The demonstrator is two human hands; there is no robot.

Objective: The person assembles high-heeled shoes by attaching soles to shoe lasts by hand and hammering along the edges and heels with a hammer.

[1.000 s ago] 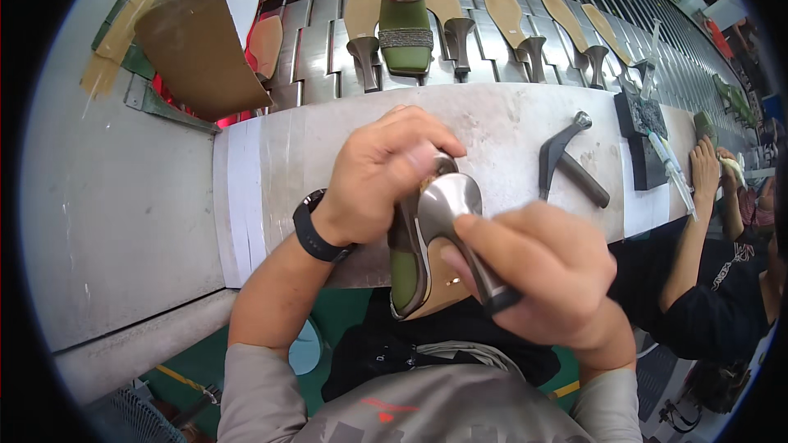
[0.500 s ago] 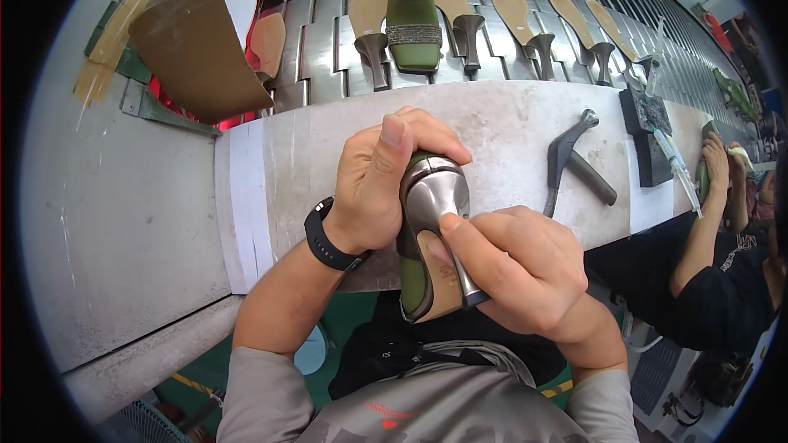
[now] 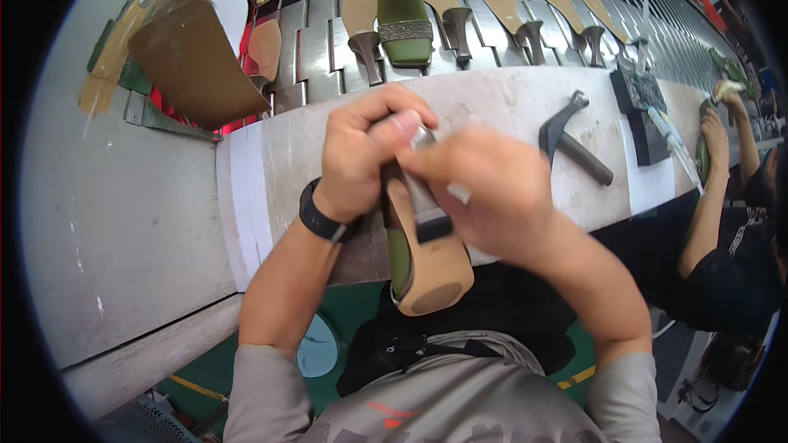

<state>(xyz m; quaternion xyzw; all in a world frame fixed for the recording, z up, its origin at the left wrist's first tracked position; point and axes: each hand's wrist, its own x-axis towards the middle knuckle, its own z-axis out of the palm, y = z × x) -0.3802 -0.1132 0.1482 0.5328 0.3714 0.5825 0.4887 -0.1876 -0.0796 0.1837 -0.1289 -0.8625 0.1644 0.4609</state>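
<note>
My left hand [image 3: 357, 148] is wrapped around the heel end of a green high-heeled sandal [image 3: 399, 258], thumb on top. The shoe is turned sole up, its toe toward me, so the tan sole [image 3: 443, 271] with a darker oval patch shows. Its metallic heel [image 3: 420, 197] ends in a black tip. Over the base of the heel, my right hand [image 3: 492, 184] is blurred by motion, its fingers curled and thumb side against the shoe by my left thumb. A small pale bit shows under its fingers, too smeared to name.
A hammer [image 3: 572, 139] lies on the pale worktop to the right, beside a black block [image 3: 640, 107] holding tools. Beyond, a slatted conveyor [image 3: 320, 57] carries several tan-soled shoes and an upright green sandal [image 3: 404, 29]. Cardboard [image 3: 193, 61] stands at left; a co-worker's arm [image 3: 710, 197] is at right.
My right hand has moved from the heel's shaft up to its base, beside my left thumb. The shoe has turned so that more of its sole faces up.
</note>
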